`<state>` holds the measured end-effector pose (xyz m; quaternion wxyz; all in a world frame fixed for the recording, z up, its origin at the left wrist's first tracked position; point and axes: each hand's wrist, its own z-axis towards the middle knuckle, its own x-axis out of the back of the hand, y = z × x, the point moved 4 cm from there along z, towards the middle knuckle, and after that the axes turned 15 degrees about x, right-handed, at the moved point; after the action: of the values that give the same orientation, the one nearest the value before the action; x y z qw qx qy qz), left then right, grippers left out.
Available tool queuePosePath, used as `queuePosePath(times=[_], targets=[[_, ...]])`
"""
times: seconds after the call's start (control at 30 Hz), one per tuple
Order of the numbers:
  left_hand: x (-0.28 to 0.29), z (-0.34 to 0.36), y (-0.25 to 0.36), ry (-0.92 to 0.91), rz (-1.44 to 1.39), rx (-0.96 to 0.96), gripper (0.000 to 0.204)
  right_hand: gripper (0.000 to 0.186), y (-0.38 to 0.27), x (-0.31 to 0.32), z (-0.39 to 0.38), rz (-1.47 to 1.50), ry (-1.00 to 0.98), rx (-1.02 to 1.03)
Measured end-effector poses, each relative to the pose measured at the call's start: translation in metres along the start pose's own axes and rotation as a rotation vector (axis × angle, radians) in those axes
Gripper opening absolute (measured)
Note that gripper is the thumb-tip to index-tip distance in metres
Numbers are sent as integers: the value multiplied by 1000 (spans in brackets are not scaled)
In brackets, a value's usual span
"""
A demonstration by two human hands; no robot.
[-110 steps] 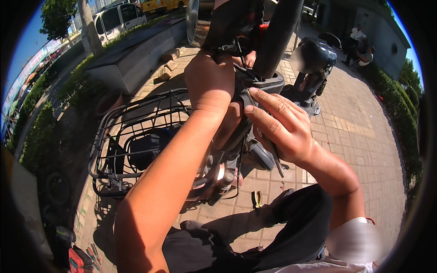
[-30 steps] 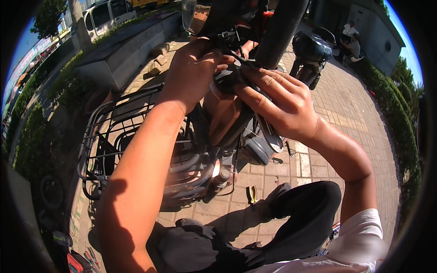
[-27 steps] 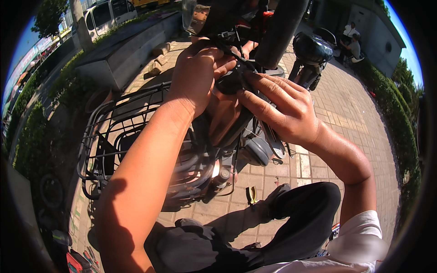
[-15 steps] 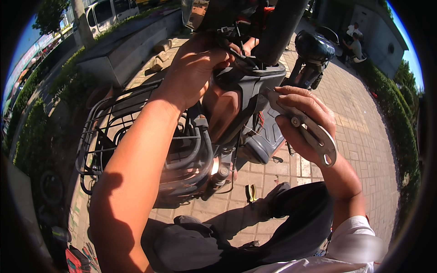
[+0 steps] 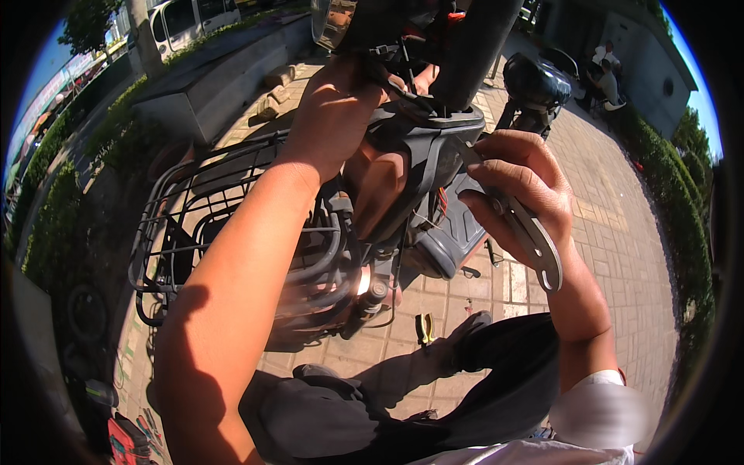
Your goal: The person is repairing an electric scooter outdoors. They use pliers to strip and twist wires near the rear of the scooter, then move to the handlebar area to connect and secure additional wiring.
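Note:
My left hand (image 5: 339, 105) is closed around a black cable or strap (image 5: 407, 91) beside the upper front panel of a scooter (image 5: 434, 143); its fingertips are largely hidden. To the right of that panel, my right hand (image 5: 527, 186) grips what looks like a silver metal utility knife (image 5: 540, 246). The knife's narrow tip points up and left toward the panel, and its slotted handle end sticks out below my palm. Red wires (image 5: 442, 200) show behind the panel, beneath the tip.
A black wire basket (image 5: 182, 209) stands below my left forearm. Yellow-handled pliers (image 5: 424, 329) lie on the paving near my foot. A red case (image 5: 128, 442) with loose tools beside it sits lower left. Another dark scooter (image 5: 536, 81) and two seated people (image 5: 606, 70) are farther back.
My right hand has turned slightly, and the knife's handle end has swung left and down, showing narrower. My left hand stays on the black cable with a slight shift.

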<state>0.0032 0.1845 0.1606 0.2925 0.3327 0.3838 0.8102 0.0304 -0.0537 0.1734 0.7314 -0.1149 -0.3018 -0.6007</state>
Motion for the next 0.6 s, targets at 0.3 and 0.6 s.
queuePosePath(times=[0.3,0.6], targets=[[6,-4,6,-390,-515,243,22,33,19,-30,9,-181,-116,462],[9,-5,12,-345,-406,239,24,36,18,-32,14,-217,-107,457]])
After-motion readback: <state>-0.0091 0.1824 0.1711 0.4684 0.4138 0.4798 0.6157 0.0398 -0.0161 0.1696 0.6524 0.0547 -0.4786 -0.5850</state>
